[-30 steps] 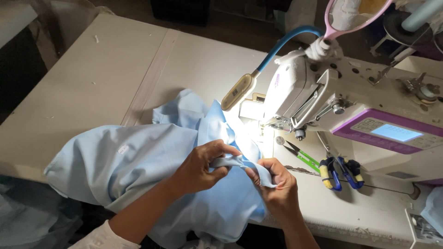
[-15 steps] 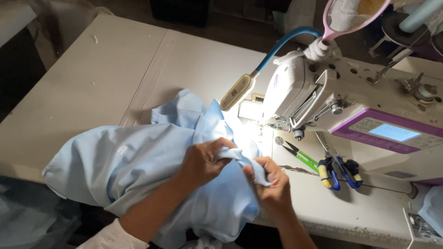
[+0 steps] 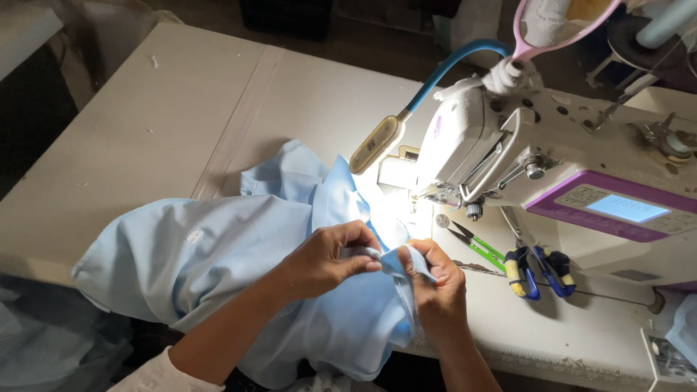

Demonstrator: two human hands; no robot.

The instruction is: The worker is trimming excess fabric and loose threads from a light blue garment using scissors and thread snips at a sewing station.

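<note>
A light blue garment [image 3: 210, 258] lies bunched on the white sewing table [image 3: 160, 123], draping over its near edge. My left hand [image 3: 327, 258] pinches a small folded edge of the fabric between thumb and fingers. My right hand [image 3: 435, 283] grips the same edge from the other side, fingers curled on it. Both hands meet just in front of the needle area of the white sewing machine [image 3: 508, 152], which stands to the right under its own bright light.
A blue gooseneck lamp [image 3: 406, 120] bends over the needle area. Green-handled snips [image 3: 475, 247] and blue-and-yellow-handled scissors [image 3: 537, 268] lie on the machine bed at right. A purple control panel with a lit screen [image 3: 617, 210] faces me. More pale cloth hangs below left.
Both hands have shifted slightly on the fabric edge, folding it tighter between the fingers. The garment and the tools stay where they were.
</note>
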